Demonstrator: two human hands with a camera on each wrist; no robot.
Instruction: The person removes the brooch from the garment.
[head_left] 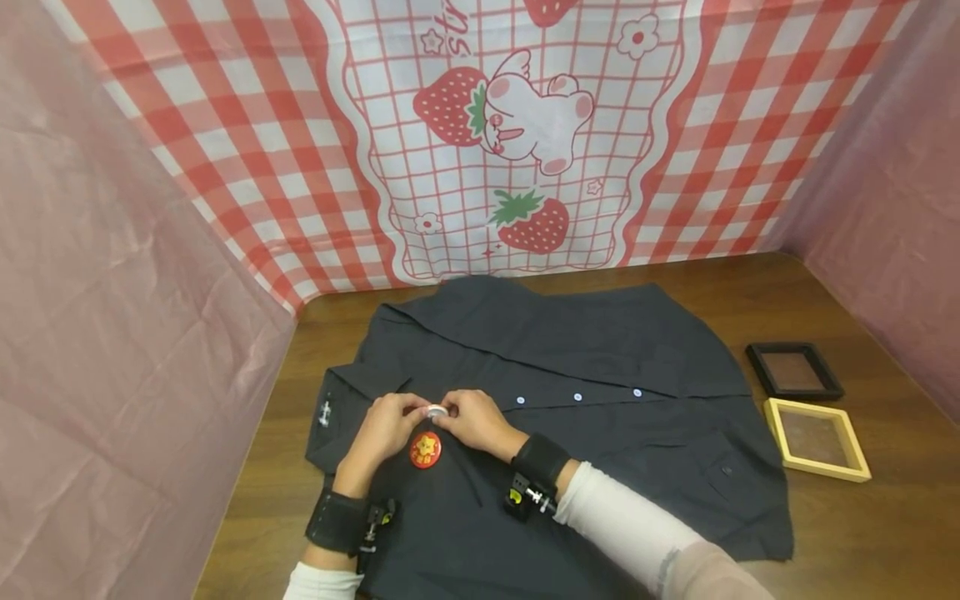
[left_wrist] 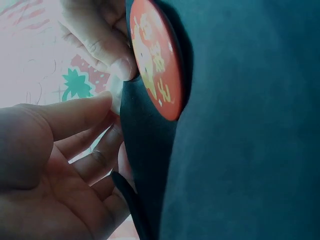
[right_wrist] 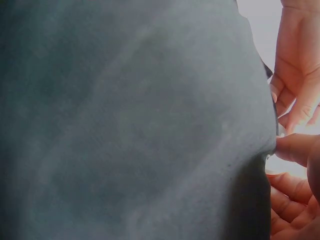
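Dark shirt (head_left: 570,467) that lay spread, white disc (head_left: 437,411) that left hand (head_left: 386,429) and right hand (head_left: 480,423) pinched, red badge (head_left: 425,450) that sat at its six o'clock, yellow frame (head_left: 821,472) at three.

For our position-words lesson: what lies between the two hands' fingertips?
The head view shows a white round object, pinched by left hand and right hand.

Badge (head_left: 425,450) on shirt (head_left: 585,458), shirt on table (head_left: 862,533), two frames (head_left: 825,468) to the shirt's right, cloth (head_left: 525,154) behind.
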